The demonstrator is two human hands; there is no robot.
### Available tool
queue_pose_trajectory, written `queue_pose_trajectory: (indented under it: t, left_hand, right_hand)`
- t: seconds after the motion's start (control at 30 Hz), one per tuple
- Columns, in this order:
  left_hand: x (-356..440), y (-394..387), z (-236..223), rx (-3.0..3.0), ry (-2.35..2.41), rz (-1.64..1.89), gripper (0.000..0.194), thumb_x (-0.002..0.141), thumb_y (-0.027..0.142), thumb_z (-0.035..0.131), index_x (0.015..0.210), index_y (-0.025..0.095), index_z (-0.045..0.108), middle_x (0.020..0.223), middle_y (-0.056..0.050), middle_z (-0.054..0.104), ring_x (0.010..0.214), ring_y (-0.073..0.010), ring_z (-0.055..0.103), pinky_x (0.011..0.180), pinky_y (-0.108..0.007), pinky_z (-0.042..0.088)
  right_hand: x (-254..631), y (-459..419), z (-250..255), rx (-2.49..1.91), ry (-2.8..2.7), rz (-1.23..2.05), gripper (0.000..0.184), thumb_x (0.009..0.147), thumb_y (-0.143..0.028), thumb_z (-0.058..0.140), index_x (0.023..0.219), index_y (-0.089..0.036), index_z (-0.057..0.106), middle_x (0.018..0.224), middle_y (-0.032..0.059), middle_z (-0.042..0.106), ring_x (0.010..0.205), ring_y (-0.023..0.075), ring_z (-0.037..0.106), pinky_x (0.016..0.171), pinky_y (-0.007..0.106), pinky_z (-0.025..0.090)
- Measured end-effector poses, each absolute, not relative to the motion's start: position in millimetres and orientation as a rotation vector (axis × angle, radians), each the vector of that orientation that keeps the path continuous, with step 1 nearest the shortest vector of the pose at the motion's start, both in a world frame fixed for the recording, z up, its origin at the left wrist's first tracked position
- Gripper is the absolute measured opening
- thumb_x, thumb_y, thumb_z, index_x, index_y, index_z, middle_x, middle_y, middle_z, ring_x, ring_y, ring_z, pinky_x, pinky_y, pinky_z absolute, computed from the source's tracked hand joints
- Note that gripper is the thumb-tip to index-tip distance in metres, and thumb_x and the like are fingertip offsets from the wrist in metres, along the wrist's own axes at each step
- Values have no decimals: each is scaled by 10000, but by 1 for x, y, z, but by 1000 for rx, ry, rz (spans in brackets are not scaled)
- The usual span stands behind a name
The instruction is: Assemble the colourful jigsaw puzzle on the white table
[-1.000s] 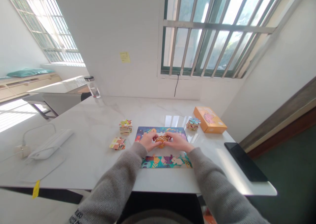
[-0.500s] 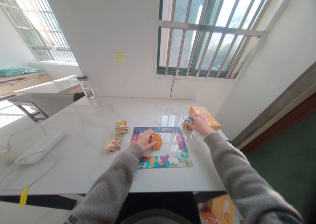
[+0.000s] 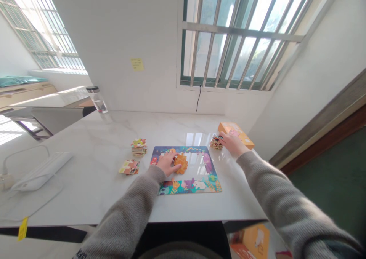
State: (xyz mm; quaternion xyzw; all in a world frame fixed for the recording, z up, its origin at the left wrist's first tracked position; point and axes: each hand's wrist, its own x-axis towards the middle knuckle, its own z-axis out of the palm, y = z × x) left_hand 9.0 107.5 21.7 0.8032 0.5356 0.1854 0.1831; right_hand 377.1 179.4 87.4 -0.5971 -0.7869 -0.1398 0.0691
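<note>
My left hand (image 3: pixel 166 163) rests on the left part of a puzzle board (image 3: pixel 216 187) with a colourful animal border. Its thumb and fingers close around the left side of some orange puzzle pieces (image 3: pixel 181 162), apparently lying one on another. At the board's upper right, my right hand (image 3: pixel 231 142) has its fingertips pinched on the top of a stack of puzzle pieces (image 3: pixel 215 143). The piece at the fingertips is mostly hidden by them.
Left of the board stand a taller stack of puzzle pieces (image 3: pixel 139 148) and a lower pile (image 3: pixel 129 167). An orange box (image 3: pixel 243 136) lies behind my right hand. A white power strip (image 3: pixel 42 171) with cables and a glass bottle (image 3: pixel 98 101) are further left.
My right hand has drawn its fingers in and pinches at the stack's top edge, where before they lay over it. My left hand stays with the orange pieces.
</note>
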Motion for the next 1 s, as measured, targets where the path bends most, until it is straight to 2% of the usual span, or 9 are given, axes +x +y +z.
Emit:
queue_pose_trajectory:
  t: [0.1,0.2,0.33,0.4,0.5,0.6,0.77,0.87,1.0]
  left_hand:
    - [9,107,22,2268,1518,518,509,855,388,644,1312,175,576,1117,-105,676,1006,-276,610,945,-432,409]
    - [9,107,21,2256,1520,524,520,856,391,649,1323,175,572,1168,-114,672,1046,-290,616,966,-444,409]
    - [9,106,22,2239,1520,528,513,852,390,661,1315,188,574,1178,-107,681,1041,-280,635,987,-441,413]
    - [10,105,23,2222,1506,537,502,847,391,666,1301,198,575,1154,-94,693,988,-256,650,979,-425,426]
    - [9,105,23,2190,1486,577,489,844,386,668,1282,194,567,1087,-77,704,924,-235,661,934,-392,457]
    - [8,107,19,2178,1499,593,490,853,369,654,1294,189,541,1008,-59,703,910,-235,660,902,-379,465]
    - [6,110,12,2167,1469,600,478,864,310,616,1316,196,508,1063,-70,686,981,-242,643,929,-386,463]
    - [6,110,10,2125,1398,600,498,886,296,575,1362,197,465,1181,-96,664,1079,-251,631,991,-406,451]
    - [8,108,9,2167,1345,616,631,844,404,671,1388,181,442,1263,-137,634,1195,-313,588,1050,-462,420]
  right_hand:
    - [378,179,93,-1785,-2292,-472,220,983,-270,467,1082,-162,631,889,150,721,875,281,650,816,349,398]
    - [372,179,97,-1736,-2109,-349,233,974,-296,473,1122,-178,609,919,130,724,873,272,657,787,345,431]
    - [339,168,93,-1569,-1943,176,290,930,-347,533,1167,-185,582,895,76,726,768,217,665,696,308,480]
    - [316,158,85,-1396,-2001,473,265,921,-380,535,1092,-187,600,886,58,722,744,197,663,670,297,499]
    - [284,140,71,-1125,-2059,852,275,908,-396,552,1050,-171,618,933,61,723,788,191,672,676,292,529]
    - [264,128,58,-1008,-2074,1052,315,915,-381,560,1125,-159,640,988,71,734,823,191,681,718,304,551]
    - [253,127,40,-989,-2253,900,365,886,-286,598,1233,-191,661,1151,87,719,994,230,672,875,370,546]
    - [252,127,36,-1004,-2264,786,500,895,-260,578,1393,-223,566,1267,96,677,1055,238,660,941,400,526]
    - [245,121,35,-1003,-2329,737,628,900,-238,566,1513,-267,429,1273,79,678,1134,252,643,1004,435,503]
